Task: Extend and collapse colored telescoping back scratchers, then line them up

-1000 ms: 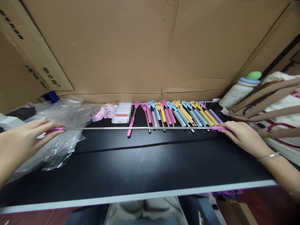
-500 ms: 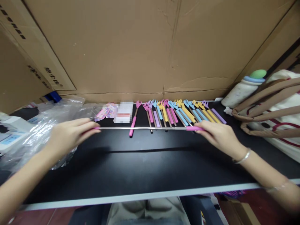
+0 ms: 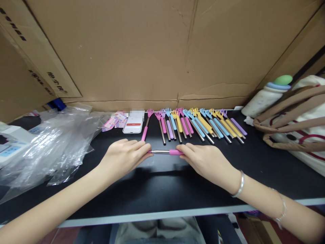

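A pink telescopic back scratcher (image 3: 162,152) is held level above the black table, its metal shaft pushed in short. My left hand (image 3: 127,152) is closed around its head end, which the fingers hide. On the pink grip at the other end, my right hand (image 3: 203,159) is closed too. Just behind them a second pink back scratcher (image 3: 145,130) lies by itself, its lower end covered by my left hand. Farther right, a row of back scratchers (image 3: 198,125) in pink, purple, blue and yellow lies with the claw heads toward the back.
Clear plastic bags (image 3: 58,139) are heaped on the left beside a white device (image 3: 12,145). A phone (image 3: 133,122) and pink printed cards (image 3: 114,121) lie at the back. On the right are a white bottle (image 3: 266,98) and a bag (image 3: 304,118). Cardboard (image 3: 127,51) walls the rear.
My hands have come together from far apart, and the long shaft of the held back scratcher has collapsed to a short length. It is now lower in the view.
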{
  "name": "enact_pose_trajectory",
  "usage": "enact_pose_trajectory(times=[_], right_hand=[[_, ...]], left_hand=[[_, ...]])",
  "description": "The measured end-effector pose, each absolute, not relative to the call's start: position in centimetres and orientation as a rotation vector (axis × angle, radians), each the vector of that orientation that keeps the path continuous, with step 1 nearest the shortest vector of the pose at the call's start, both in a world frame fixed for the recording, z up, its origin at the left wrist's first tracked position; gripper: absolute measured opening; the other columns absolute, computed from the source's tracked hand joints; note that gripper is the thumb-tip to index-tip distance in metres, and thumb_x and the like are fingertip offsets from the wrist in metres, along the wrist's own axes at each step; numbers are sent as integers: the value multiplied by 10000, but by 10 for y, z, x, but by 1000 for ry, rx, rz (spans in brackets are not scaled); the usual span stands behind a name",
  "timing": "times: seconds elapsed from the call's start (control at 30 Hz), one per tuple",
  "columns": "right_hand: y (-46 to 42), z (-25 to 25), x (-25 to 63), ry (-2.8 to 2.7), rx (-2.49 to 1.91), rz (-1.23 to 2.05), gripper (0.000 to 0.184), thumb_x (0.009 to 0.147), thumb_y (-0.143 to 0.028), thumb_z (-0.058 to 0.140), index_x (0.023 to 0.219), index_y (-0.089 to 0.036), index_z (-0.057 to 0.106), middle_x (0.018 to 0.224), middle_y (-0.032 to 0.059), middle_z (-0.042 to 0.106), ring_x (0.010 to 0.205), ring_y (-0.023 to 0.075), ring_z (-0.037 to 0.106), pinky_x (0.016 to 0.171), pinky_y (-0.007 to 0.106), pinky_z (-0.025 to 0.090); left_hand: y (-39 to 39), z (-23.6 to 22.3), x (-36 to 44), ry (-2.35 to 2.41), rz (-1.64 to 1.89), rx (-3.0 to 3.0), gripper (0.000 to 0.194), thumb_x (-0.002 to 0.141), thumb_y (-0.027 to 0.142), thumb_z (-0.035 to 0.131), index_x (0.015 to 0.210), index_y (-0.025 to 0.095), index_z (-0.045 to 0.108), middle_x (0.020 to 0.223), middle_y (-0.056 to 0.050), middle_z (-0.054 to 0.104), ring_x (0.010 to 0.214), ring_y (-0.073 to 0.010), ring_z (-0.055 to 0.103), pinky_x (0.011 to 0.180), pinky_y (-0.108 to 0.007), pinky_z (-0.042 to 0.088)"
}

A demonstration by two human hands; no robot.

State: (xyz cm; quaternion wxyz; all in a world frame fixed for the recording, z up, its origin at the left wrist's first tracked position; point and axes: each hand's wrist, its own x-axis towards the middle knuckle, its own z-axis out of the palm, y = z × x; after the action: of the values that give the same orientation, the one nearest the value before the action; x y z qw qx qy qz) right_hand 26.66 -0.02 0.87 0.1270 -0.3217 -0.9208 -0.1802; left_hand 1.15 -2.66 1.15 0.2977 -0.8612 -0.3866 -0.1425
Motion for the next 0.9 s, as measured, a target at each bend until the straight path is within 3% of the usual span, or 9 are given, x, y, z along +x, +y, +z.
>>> enact_pose_trajectory(times=[0.17,0.37,0.63,0.8,0.9], right_hand=[[8,11,254,-2811,-902,-428,261,955,-376,342,956,-203,538,691,-7,628,504,84,524,471,259,148],[-4,3,243,-2816,-743,-507,227,954,-303,338,849,-192,507,605,-23,582,441,90,466,473,283,117],[5,12,302,-2716,-683,-749,298,959,-293,334,743,-192,513,577,-31,546,476,93,439,536,268,235],[35,14,375,-2669,-682,-1003,296,940,-277,388,699,-190,536,602,-16,568,533,108,449,594,255,280],[50,11,432,-2628,-893,-1149,293,921,-287,426,672,-193,548,665,15,605,575,126,450,619,261,302]], left_hand=[[-26,8,17,-968,-323,-2317,218,919,291,430,749,199,531,585,35,582,564,-126,554,546,-287,285],[-34,12,31,-889,-374,-2354,212,901,270,466,700,203,475,567,44,540,545,-123,525,538,-280,278],[-36,28,9,-861,-314,-2256,164,900,295,478,757,229,524,586,49,530,573,-126,514,545,-280,290],[-27,29,-58,-833,-216,-2079,174,897,312,491,760,237,569,626,54,573,612,-114,516,565,-260,300],[-31,26,-104,-1012,-127,-1979,198,899,342,486,759,247,588,627,59,563,633,-116,513,563,-244,297]])
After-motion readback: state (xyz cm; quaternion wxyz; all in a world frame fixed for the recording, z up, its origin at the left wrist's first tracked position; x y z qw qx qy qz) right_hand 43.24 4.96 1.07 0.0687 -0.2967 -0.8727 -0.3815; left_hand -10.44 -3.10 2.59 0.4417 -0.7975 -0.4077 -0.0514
